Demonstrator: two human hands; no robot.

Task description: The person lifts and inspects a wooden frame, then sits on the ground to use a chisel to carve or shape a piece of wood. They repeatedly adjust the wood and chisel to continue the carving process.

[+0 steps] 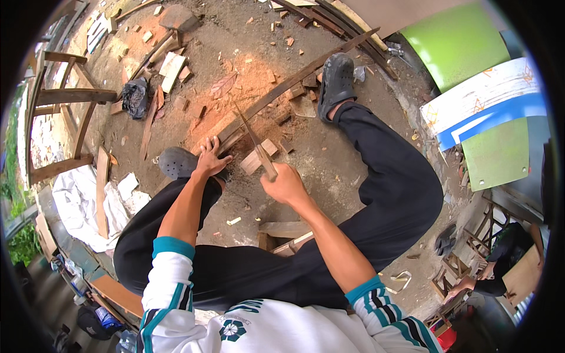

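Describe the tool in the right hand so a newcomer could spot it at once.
Start at the long curved wooden slat running diagonally across the dirt ground. Near its lower end, the right hand grips a long knife by its pale wooden handle. Unlike the scattered offcuts, it has a thin, narrow blade angled up-left.

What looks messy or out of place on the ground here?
Reddish sawdust and wood offcuts are strewn over the dirt around the long curved wooden strip, which the left hand steadies while the right hand holds a blade.
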